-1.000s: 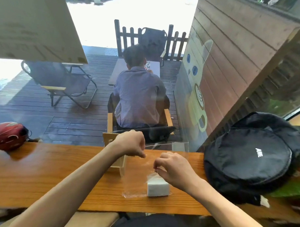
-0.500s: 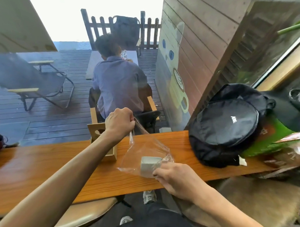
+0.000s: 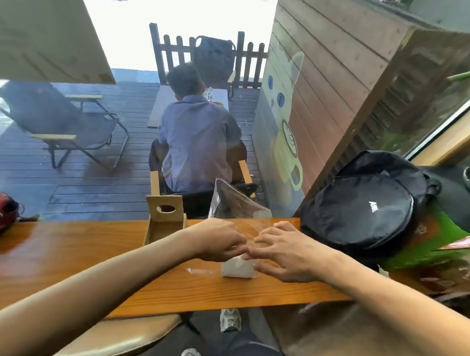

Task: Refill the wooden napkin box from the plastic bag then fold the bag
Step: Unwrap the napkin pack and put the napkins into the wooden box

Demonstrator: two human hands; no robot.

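The wooden napkin box [image 3: 165, 228] stands on the counter with its slotted lid tipped up, just left of my hands. A clear plastic bag [image 3: 230, 202] lies on the counter, its far end sticking up behind my hands. A white napkin stack [image 3: 238, 268] sits in the bag's near end. My left hand [image 3: 220, 241] pinches the bag right above the stack. My right hand [image 3: 283, 252] presses on the stack's right side through the bag, fingers spread over it. The fingertips of both hands meet over the stack.
A black backpack [image 3: 363, 213] fills the counter to the right, with green packaging [image 3: 428, 248] beside it. A red helmet [image 3: 2, 210] sits at the far left. Behind the glass, a person [image 3: 198, 141] sits on a deck with folding chairs. A stool [image 3: 114, 339] stands below.
My left hand came down from holding the bag's top up and now meets my right hand at the napkin stack. The bag has been laid on the counter.
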